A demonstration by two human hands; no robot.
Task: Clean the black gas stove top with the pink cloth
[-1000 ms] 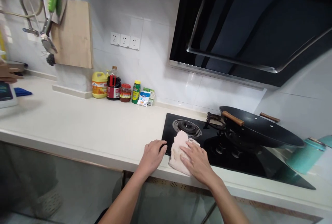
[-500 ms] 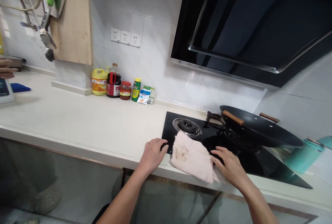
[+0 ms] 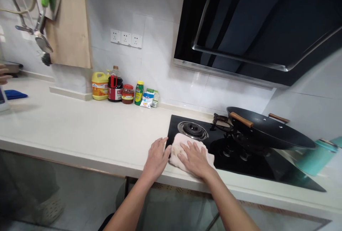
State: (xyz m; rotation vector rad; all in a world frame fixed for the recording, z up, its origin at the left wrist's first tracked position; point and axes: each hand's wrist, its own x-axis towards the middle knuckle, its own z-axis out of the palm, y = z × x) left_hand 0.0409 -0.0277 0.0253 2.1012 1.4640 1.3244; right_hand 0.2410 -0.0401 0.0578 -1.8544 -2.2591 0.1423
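A pale pink cloth (image 3: 176,158) with a brownish stain lies at the front left of the black glass gas hob (image 3: 237,168), partly over the counter edge. My right hand (image 3: 195,158) rests flat on top of it, fingers spread, covering much of its middle. Just left of the cloth, my left hand (image 3: 157,158) lies on the white counter (image 3: 112,131) beside the hob's edge, its fingers stretched out. It holds nothing. Behind the cloth sits the left burner (image 3: 192,130), bare of any pot.
A large wok (image 3: 267,127) with wooden handles stands on the right burner, near a teal bottle (image 3: 315,156). The range hood (image 3: 248,27) hangs above. Along the wall stand a soy sauce bottle (image 3: 115,88) and other seasonings. Another person's hand (image 3: 3,74) shows at far left.
My right hand has moved left from the cloth's right side onto its top. The cloth now lies a little further left and looks more compact. My left hand has stayed nearly in place.
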